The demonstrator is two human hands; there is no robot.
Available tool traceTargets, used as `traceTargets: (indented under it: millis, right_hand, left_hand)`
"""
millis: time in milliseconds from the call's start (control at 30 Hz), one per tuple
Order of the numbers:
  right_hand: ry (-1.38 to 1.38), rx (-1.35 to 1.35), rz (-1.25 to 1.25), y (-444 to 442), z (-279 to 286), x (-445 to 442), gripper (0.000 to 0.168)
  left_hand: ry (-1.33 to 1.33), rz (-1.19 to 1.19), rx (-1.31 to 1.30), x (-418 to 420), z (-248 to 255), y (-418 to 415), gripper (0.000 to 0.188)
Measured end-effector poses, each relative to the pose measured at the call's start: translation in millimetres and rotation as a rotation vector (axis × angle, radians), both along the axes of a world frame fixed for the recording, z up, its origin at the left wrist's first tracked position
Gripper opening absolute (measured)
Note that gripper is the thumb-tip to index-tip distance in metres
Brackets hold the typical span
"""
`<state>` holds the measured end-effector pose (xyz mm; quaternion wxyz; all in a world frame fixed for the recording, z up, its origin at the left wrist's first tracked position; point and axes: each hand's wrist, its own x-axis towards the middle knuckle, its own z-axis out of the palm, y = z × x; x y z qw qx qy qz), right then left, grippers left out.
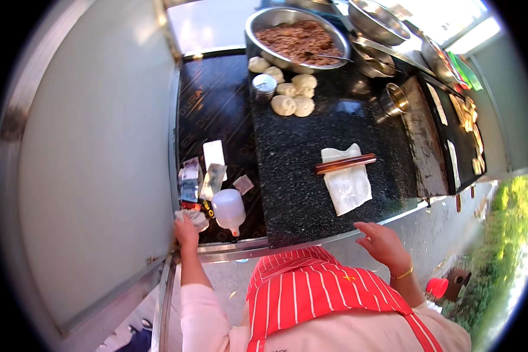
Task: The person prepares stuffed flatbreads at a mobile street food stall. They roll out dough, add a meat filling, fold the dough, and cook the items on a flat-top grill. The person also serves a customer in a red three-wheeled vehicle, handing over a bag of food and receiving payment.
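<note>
My left hand grips a crumpled whitish cloth at the front left corner of the dark worktop. Beside it, a translucent white plastic bottle points its orange tip at the front edge. My right hand hovers empty by the counter's front edge, fingers apart. Beyond that hand, a flattened sheet of white dough rests on the black speckled stone counter. A brown wooden rolling pin lies across the dough.
Banknotes and a white flat rectangular object lie left. Dough balls and a metal canister stand near a steel bowl of meat filling. A metal cup stands by the black griddle holding dough pieces.
</note>
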<state>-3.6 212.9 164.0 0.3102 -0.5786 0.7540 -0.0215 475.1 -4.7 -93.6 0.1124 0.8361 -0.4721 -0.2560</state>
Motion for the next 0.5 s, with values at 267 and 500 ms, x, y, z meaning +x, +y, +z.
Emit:
traceTargets:
  millis: [267,500]
  right_hand:
    - [-0.057,0.06,0.18,-43.1,-1.2,-28.1,0.03]
    - [-0.035,0.017,0.192,-36.7,-23.3,-80.7,0.033]
  left_hand:
    - [0.17,0.23,-0.058,74.7,-108.1,16.1,0.039]
    - [0.043,0.121,0.018,-10.0,13.1,2.8,0.033]
